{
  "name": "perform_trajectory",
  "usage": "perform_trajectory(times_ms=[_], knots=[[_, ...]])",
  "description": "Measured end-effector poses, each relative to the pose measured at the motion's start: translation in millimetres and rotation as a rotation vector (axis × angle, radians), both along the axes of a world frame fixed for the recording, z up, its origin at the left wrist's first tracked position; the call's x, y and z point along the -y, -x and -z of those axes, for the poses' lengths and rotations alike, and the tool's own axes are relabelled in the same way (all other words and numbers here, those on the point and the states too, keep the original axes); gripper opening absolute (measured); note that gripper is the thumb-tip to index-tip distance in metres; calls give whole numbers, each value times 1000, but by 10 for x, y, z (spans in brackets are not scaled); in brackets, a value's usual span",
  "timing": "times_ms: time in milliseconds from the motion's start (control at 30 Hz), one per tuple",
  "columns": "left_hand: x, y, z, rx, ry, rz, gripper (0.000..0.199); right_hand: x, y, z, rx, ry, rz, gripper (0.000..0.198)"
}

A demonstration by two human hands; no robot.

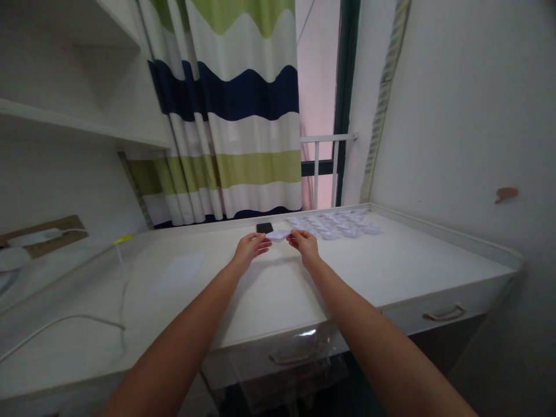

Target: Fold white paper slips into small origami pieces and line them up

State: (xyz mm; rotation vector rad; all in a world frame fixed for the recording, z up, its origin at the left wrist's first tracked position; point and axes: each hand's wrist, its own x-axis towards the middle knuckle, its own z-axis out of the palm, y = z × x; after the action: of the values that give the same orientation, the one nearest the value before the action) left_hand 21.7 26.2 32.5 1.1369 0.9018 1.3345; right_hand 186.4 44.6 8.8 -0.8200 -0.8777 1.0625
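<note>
Between my two hands, a small folded piece of white paper (pixel 278 235) is held above the white desk (pixel 269 295). My left hand (pixel 252 249) pinches its left end, with the other fingers loosely spread. At the opposite end, my right hand (pixel 304 243) grips it between thumb and fingertips. Just behind the left fingers lies a small flat black object (pixel 264 227). To the right, several folded white paper pieces (pixel 334 223) sit in rows near the desk's back edge. Fine creases of the held paper are too small to make out.
A pale sheet (pixel 181 271) lies on the left of the desk. Farther left runs a white cable (pixel 78 317), near a yellow tag (pixel 123 239). A striped curtain (pixel 252 133) hangs behind. Drawers with handles (pixel 443 314) and clear plastic (pixel 295 347) are at the front.
</note>
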Motion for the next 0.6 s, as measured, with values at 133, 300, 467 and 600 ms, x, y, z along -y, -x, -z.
perform_trajectory(times_ms=[133, 300, 467, 600], knots=[[-248, -312, -103, -45, 11, 38, 19, -123, -361, -157, 63, 25, 45, 14], [-599, -949, -215, -103, -23, 91, 20, -289, -1043, -348, 106, 17, 120, 12], [-965, -1765, -339, -164, -36, 162, 12, -506, -1806, -523, 124, 25, 247, 10], [-1297, -2408, -447, -236, -37, 226, 9, -714, -2382, -617, 119, 59, 348, 11]])
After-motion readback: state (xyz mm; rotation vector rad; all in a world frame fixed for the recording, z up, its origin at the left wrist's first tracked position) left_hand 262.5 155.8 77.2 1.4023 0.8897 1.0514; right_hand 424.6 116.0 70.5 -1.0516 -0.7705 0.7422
